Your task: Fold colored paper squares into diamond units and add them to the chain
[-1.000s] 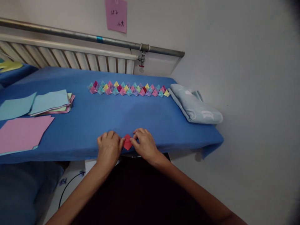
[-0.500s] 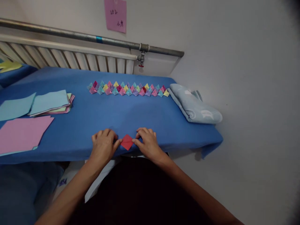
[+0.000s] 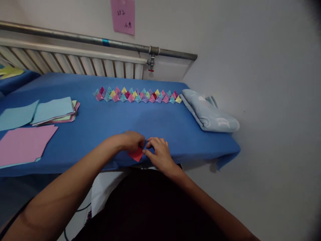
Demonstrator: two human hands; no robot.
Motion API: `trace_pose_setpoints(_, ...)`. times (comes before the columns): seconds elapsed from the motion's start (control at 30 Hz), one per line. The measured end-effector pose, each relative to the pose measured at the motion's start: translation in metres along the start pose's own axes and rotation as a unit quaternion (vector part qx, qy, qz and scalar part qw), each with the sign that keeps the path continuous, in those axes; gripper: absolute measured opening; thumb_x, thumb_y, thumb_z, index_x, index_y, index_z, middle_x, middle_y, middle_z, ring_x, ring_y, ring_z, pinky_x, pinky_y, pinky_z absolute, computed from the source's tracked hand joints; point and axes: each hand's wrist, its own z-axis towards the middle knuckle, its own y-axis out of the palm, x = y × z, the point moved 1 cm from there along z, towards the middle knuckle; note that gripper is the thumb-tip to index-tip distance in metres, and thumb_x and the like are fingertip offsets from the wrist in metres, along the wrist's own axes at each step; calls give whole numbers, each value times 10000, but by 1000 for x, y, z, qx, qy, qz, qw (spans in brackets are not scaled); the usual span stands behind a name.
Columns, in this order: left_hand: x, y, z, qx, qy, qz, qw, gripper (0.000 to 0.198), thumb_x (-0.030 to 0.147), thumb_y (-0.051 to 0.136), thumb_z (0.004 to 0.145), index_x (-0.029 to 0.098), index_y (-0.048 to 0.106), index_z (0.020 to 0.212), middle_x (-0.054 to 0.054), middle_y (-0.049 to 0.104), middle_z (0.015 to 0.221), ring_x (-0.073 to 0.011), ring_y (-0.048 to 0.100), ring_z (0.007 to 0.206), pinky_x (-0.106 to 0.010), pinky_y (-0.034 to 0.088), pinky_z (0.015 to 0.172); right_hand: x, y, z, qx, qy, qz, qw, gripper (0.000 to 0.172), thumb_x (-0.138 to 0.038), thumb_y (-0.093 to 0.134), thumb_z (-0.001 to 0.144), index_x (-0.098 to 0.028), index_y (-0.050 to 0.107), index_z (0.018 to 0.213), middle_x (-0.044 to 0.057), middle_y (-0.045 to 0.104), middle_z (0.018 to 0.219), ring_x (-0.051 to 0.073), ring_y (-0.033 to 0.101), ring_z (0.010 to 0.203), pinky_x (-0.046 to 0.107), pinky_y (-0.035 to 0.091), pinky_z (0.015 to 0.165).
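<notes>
A small folded red paper point(image 3: 136, 155) lies at the near edge of the blue-covered table point(image 3: 155, 120). My left hand point(image 3: 130, 141) reaches over its top, fingers curled down and pressing on it, covering its upper part. My right hand point(image 3: 159, 154) rests just to the right, fingertips pinched at the paper's right corner. Farther back a row of small folded paper pieces point(image 3: 137, 95) in pink, yellow, blue and red stretches across the table.
Sheets of pink paper point(image 3: 23, 144) and a stack of light-blue paper point(image 3: 52, 109) lie at the left. A folded pale-blue cloth point(image 3: 209, 112) sits at the table's right end. A radiator point(image 3: 75, 62) and a pipe run along the wall behind.
My left hand has swung rightward and over the red paper, covering its top; before, it held the left corner. The right hand stayed at the right corner.
</notes>
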Motion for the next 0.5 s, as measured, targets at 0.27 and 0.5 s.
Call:
trace_pose_setpoints(0.27,-2,-3,2,-11,-60,-36,997,114,104,589,480,204,550,443,71,416,370,-85,356,390,-234,258,461,1,-3,5,56,24,104,993,70,-209,622,759,-222,565,799,51,624,1051,204,538,1066,381,383,922)
trace_pose_setpoints(0.5,-23,2,-25,73,-87,-170,979,73,207,622,547,203,557,579,63,549,501,-106,485,493,-215,336,486,2,-9,0,83,89,257,959,84,-292,577,787,-219,583,828,49,640,995,191,591,914,351,446,822)
